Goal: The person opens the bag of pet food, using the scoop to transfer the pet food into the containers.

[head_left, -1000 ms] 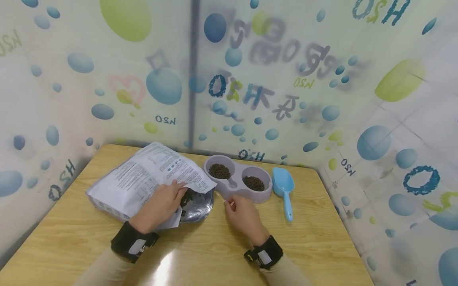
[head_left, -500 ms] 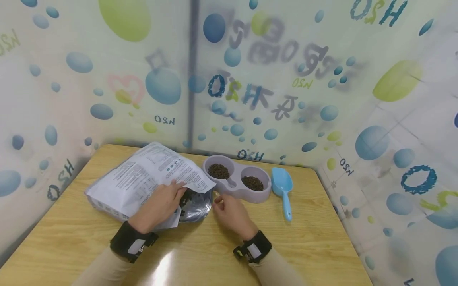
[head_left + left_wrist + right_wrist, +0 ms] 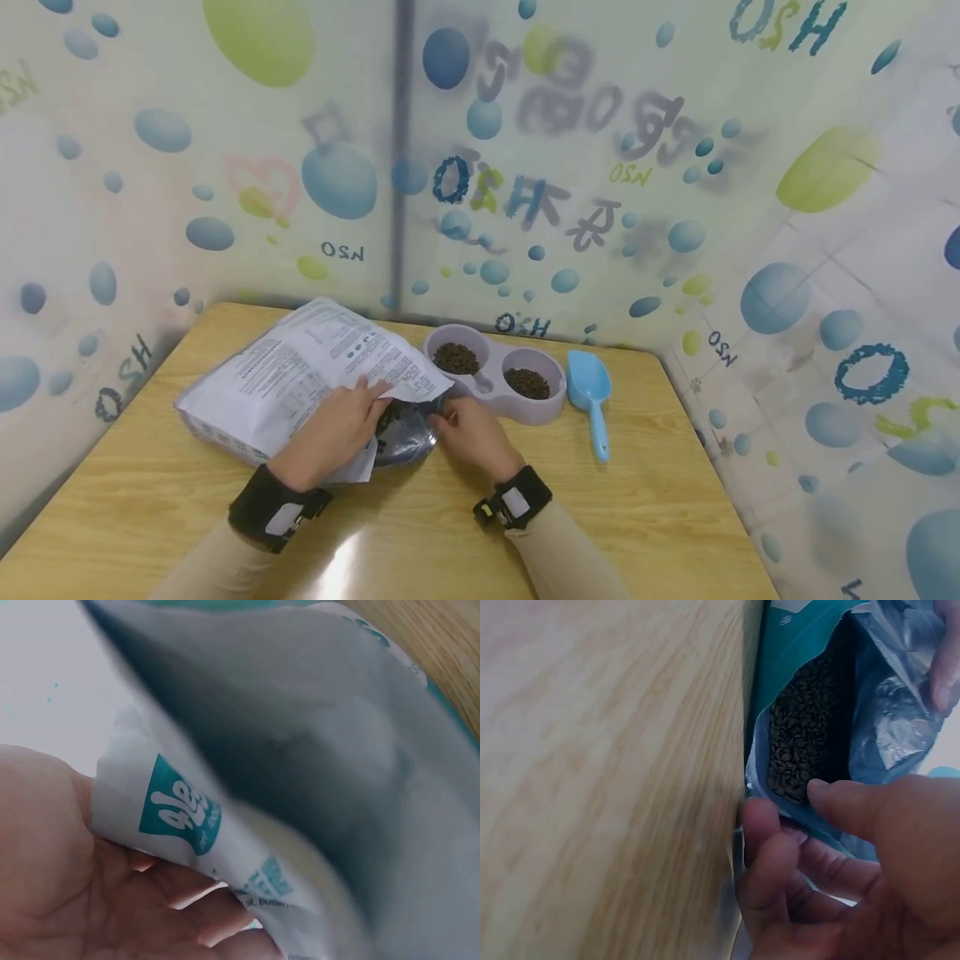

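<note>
A white printed pet food bag [image 3: 281, 371] lies on its side on the table's left half, its mouth towards the right. Dark brown kibble [image 3: 802, 720] shows inside the silver-lined mouth in the right wrist view. My left hand [image 3: 337, 433] holds the upper flap of the mouth; the left wrist view has its fingers curled behind the printed edge. At the lower rim is my right hand [image 3: 476, 437], with its thumb over the rim and its fingers curled on the outer side. A grey double pet bowl [image 3: 491, 392] with kibble in both hollows stands just beyond.
A light blue scoop [image 3: 588, 379] lies to the right of the bowl, its handle towards me. The wooden table [image 3: 645, 517] stops at patterned walls [image 3: 570, 167] behind and on both sides.
My right hand has moved left from the front of the bowl to the rim of the bag's mouth. The left hand keeps its hold on the flap.
</note>
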{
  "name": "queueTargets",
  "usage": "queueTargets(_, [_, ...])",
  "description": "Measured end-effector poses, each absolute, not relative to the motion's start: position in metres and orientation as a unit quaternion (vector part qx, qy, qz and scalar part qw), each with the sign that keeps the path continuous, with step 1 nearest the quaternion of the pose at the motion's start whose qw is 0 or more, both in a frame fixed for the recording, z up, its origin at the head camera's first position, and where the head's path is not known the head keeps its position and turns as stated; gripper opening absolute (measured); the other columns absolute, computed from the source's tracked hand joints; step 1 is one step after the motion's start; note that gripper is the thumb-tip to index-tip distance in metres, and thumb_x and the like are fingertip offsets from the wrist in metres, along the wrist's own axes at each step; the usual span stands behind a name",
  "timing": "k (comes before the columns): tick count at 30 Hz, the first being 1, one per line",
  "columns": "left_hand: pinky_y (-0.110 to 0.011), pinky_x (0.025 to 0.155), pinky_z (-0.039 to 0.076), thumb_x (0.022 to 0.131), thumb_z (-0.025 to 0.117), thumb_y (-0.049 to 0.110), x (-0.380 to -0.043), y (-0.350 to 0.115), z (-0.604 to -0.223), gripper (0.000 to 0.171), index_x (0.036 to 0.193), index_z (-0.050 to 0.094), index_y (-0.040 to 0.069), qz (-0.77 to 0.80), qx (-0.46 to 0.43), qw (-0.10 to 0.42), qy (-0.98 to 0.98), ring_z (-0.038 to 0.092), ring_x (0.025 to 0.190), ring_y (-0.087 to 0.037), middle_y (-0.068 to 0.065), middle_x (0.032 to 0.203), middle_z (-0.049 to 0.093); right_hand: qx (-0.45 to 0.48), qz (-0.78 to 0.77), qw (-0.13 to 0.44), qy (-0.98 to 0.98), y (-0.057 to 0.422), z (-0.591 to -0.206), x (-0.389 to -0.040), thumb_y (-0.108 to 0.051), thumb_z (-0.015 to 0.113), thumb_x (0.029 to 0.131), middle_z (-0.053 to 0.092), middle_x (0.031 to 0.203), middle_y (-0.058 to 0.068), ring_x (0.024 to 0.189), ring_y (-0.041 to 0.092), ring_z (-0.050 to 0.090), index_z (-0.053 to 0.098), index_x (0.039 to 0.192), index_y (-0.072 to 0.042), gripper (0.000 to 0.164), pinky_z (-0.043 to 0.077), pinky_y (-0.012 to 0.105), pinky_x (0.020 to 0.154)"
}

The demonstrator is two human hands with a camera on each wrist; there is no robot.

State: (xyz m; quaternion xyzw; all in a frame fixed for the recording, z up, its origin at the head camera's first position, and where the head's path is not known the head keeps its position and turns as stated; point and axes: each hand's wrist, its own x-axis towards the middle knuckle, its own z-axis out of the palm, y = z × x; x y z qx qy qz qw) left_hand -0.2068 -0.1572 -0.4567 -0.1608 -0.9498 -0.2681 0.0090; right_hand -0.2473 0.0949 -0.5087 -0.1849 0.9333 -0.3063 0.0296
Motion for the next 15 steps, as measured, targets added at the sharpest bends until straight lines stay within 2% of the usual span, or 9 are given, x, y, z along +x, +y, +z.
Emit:
queueTargets(3, [-0.07,0.109,0.061,0.123,0.05,0.02,-0.205,-0.156,-0.454,0.046,0.158,0.068,-0.004,-0.267,-0.161,0.015,-0.95,0.063,0.147,-0.064,-0.05,0.162,0.053,-0.184,-0.298,0.034,0.936,0.092,-0.508,-0.249,-0.031,0.079,0.113,0.054,0.066,-0.011,0.055,0.005,0.047,0.07,0.077,-0.018,0.039,0.035,0.024,0.052])
queueTargets(7, [-0.06,0.091,0.065,0.123,0.051,0.019,-0.202,-0.154,-0.45,0.045,0.158,0.068,-0.004,-0.274,-0.16,0.016,-0.948,0.07,0.14,-0.06,-0.05,0.162,0.053,-0.192,-0.29,0.035,0.937,0.092,-0.509,-0.25,-0.027,0.08,0.112,0.056,0.066,-0.01,0.056,0.005,0.048,0.073,0.079,-0.017,0.036,0.036,0.024,0.053])
queueTargets(10, [-0.058,0.087,0.065,0.123,0.051,0.019,-0.2,-0.154,-0.444,0.045,0.159,0.068,-0.003,-0.275,-0.158,0.013,-0.948,0.071,0.139,-0.059,-0.05,0.162,0.053,-0.201,-0.291,0.032,0.935,0.094,-0.509,-0.25,-0.024,0.077,0.113,0.057,0.069,-0.009,0.06,0.005,0.05,0.07,0.077,-0.017,0.038,0.04,0.024,0.057])
queueTargets(13, [-0.063,0.098,0.064,0.123,0.052,0.02,-0.197,-0.154,-0.438,0.045,0.158,0.069,-0.002,-0.274,-0.155,0.014,-0.949,0.067,0.144,-0.062,-0.048,0.161,0.056,-0.206,-0.304,0.031,0.93,0.095,-0.508,-0.249,-0.022,0.071,0.115,0.058,0.073,-0.009,0.065,0.006,0.052,0.066,0.077,-0.018,0.039,0.043,0.024,0.061])
queueTargets(15, [-0.063,0.095,0.065,0.123,0.053,0.02,-0.196,-0.154,-0.435,0.045,0.159,0.068,-0.001,-0.275,-0.156,0.014,-0.949,0.072,0.136,-0.061,-0.048,0.16,0.058,-0.21,-0.325,0.031,0.922,0.095,-0.504,-0.247,-0.022,0.068,0.117,0.059,0.076,-0.008,0.068,0.006,0.054,0.066,0.08,-0.018,0.038,0.045,0.024,0.065])
